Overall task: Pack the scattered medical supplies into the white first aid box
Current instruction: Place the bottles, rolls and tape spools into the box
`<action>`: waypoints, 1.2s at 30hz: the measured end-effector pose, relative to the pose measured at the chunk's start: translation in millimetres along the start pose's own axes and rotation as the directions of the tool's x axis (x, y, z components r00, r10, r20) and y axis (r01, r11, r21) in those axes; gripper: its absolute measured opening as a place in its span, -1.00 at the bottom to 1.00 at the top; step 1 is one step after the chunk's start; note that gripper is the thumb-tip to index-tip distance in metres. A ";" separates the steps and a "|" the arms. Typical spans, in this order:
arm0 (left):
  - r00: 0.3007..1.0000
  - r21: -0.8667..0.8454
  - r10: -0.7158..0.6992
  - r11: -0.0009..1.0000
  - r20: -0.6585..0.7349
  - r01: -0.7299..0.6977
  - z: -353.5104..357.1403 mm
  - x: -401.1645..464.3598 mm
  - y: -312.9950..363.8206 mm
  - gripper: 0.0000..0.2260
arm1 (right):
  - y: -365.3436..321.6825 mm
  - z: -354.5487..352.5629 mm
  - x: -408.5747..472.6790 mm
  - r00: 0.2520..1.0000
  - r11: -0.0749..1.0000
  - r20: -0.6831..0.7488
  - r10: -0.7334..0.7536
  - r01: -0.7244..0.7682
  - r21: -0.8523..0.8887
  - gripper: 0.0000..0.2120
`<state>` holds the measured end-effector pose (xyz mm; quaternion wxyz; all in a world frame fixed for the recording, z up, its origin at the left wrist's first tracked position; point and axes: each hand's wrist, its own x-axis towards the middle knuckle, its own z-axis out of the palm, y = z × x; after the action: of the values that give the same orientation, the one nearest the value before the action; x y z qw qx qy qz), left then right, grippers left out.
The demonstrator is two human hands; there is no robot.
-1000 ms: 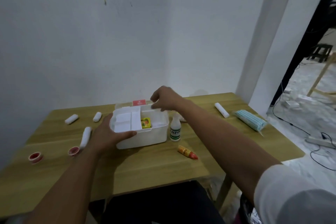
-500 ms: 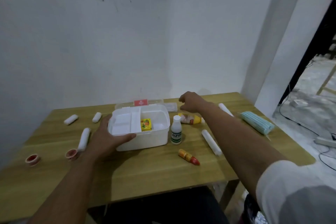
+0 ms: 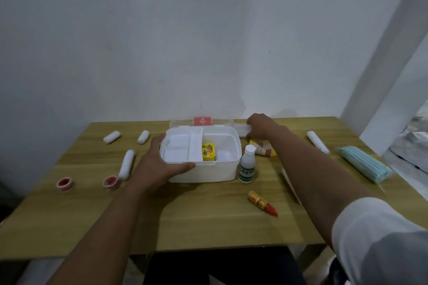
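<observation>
The white first aid box [image 3: 209, 171] stands open at the table's middle, with a divider tray and a small yellow carton [image 3: 208, 152] inside. My left hand [image 3: 157, 164] grips the box's front left corner. My right hand [image 3: 260, 127] reaches behind the box's right end, fingers curled on a flat white packet [image 3: 240, 127]. A white bottle with a green label [image 3: 247, 165] stands right of the box. A yellow bottle [image 3: 264, 148] lies behind it, and an orange tube with a red cap [image 3: 262, 202] lies in front.
White gauze rolls lie at left [image 3: 111, 137], [image 3: 143, 136], [image 3: 126, 164] and at right [image 3: 317, 141]. Two red tape rolls [image 3: 65, 184], [image 3: 111, 182] sit near the left edge. A blue mask pack [image 3: 364, 165] lies far right. The clear lid [image 3: 202, 121] lies by the wall.
My right hand left the box's back rim, swung right, and now rests on the flat white packet behind the box. My left hand stays on the box.
</observation>
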<state>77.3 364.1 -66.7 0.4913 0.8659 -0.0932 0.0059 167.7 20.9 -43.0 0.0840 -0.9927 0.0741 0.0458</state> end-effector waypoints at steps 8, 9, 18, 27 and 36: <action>0.999 0.003 0.022 1.000 0.040 -0.022 -4.1 -3.9 8.4 0.00 | 4.2 -72.5 -40.9 0.989 0.998 -0.145 0.000 0.010 0.070 -0.37; 0.999 0.010 0.020 1.000 0.044 -0.020 -4.8 -4.3 9.1 0.01 | -4.6 -80.6 -47.9 0.989 0.993 -0.144 -0.039 0.054 0.101 -0.35; 0.997 0.052 -0.014 0.999 0.078 0.010 -8.6 0.0 6.9 0.20 | -89.9 -64.3 -86.2 0.967 0.953 0.099 -0.236 0.250 -0.170 -0.35; 0.999 0.108 -0.009 0.994 0.053 0.003 -4.4 4.2 4.9 0.12 | -124.5 -13.6 -78.1 0.950 0.953 0.080 -0.302 0.301 0.016 -0.69; 0.999 0.111 -0.011 0.994 0.053 0.005 -3.6 7.2 4.0 0.08 | -120.1 -8.5 -79.3 0.954 0.942 -0.017 -0.298 0.297 0.154 -0.72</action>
<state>84.0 364.0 -60.7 0.4399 0.8921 -0.1023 -0.0141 108.9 147.5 -7.2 0.1672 -0.9827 -0.0736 0.0299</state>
